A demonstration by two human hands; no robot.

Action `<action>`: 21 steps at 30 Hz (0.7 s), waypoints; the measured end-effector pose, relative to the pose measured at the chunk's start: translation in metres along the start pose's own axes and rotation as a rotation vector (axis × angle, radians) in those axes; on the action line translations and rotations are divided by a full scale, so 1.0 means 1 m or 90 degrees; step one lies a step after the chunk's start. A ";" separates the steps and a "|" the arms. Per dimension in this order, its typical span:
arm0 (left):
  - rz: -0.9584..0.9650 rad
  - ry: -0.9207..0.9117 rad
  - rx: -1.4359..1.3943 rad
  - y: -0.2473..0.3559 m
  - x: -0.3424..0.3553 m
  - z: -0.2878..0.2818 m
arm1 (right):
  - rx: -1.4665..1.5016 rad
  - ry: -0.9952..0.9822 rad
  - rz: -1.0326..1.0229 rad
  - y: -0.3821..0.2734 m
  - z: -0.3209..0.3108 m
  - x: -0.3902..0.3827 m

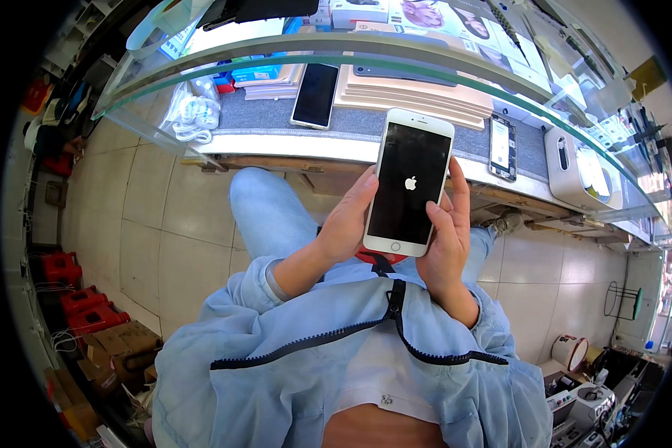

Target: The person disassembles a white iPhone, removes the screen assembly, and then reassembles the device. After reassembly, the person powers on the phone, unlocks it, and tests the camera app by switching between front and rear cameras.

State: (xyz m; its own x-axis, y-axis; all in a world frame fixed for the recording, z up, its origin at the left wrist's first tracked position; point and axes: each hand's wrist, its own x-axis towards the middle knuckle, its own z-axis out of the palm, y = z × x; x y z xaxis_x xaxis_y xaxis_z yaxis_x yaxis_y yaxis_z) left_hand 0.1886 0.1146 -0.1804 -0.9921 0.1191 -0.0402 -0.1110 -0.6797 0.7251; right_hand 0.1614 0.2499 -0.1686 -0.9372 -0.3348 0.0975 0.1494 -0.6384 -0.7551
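By the glass desk (276,144), a white phone (409,183) points its top away from the person, long axis leaning slightly right (front up). The half-curled left hand (349,222) grips its left edge; the half-curled right hand (448,243) holds the right, thumb over the front.

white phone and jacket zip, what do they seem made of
White phone: front looks like glossy glass, given its faint sheen; the edge material is unclear. Jacket zip: dull black, probably plastic, judging by its chunky, separate teeth.
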 end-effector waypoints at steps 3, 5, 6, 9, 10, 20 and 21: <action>0.010 0.014 -0.008 0.000 0.000 0.002 | 0.010 -0.006 0.005 0.000 -0.001 0.000; 0.006 0.020 -0.014 -0.001 0.000 0.002 | 0.009 -0.002 0.008 0.000 -0.001 0.000; 0.004 0.022 -0.017 -0.001 0.000 0.001 | 0.009 0.001 0.009 0.000 0.000 0.000; 0.010 0.017 -0.019 -0.001 0.001 0.002 | 0.008 0.002 0.011 -0.001 0.001 -0.001; 0.010 0.016 -0.018 -0.001 0.001 0.002 | 0.007 0.004 0.013 -0.001 0.001 0.000; 0.013 0.013 -0.002 -0.002 0.001 0.001 | -0.010 0.009 0.003 0.002 -0.001 0.000; 0.013 0.011 0.000 -0.002 0.001 0.001 | -0.017 0.011 -0.001 0.002 -0.001 0.000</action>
State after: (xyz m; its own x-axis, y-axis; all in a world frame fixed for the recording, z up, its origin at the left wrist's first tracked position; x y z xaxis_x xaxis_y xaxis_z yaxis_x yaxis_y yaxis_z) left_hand 0.1882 0.1167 -0.1807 -0.9950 0.0928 -0.0377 -0.0911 -0.6823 0.7254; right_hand 0.1616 0.2493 -0.1708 -0.9426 -0.3221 0.0875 0.1401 -0.6199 -0.7720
